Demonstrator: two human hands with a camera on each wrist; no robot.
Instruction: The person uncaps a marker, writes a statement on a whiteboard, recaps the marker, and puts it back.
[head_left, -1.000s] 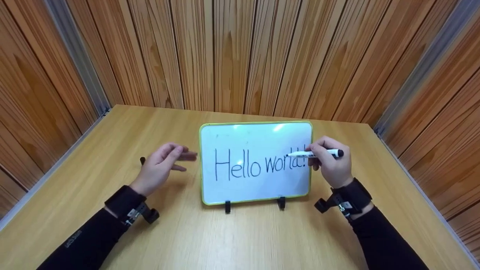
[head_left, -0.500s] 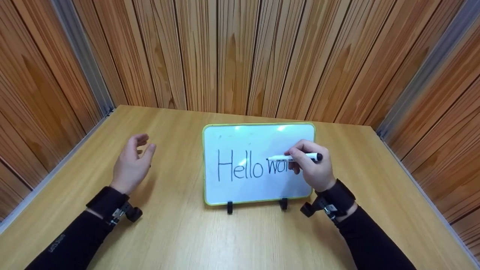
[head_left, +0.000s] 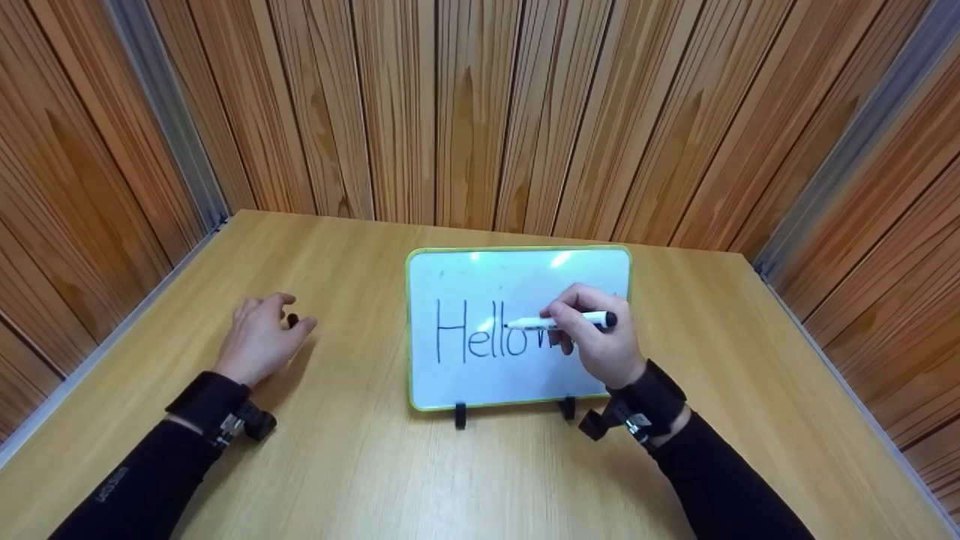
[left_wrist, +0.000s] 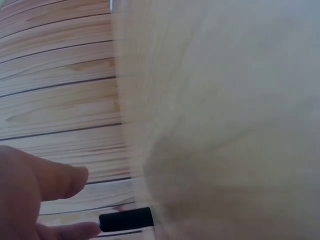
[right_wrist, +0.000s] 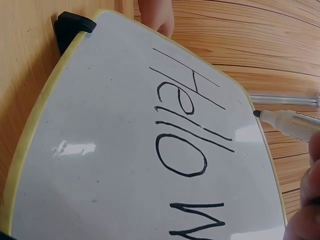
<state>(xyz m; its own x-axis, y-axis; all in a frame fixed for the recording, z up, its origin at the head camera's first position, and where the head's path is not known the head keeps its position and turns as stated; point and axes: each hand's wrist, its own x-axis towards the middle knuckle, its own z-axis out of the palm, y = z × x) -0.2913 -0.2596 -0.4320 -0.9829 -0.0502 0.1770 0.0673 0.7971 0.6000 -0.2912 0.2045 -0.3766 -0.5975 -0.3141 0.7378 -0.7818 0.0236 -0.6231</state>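
My left hand (head_left: 259, 341) hovers low over the table on the left, fingers bent and spread from the thumb. Beside its fingers a small black cap (head_left: 292, 321) stands on the table. In the left wrist view one fingertip comes up against the cap (left_wrist: 126, 219) or just short of it; the thumb is apart. My right hand (head_left: 600, 337) pinches a white marker (head_left: 559, 322), whose dark tip points left, in front of the whiteboard (head_left: 480, 382). In the right wrist view the marker (right_wrist: 290, 124) appears off the board's surface. Part of the handwriting after "Hello" is hidden.
Two black feet, one at the left (head_left: 460, 416) and one at the right (head_left: 568, 408), hold the yellow-rimmed board upright. Wood-panelled walls (head_left: 472, 112) close off the back and both sides of the table (head_left: 360, 465).
My left hand has moved left, away from the board, and then lowered to the cap. My right hand has carried the marker left across the front of the board.
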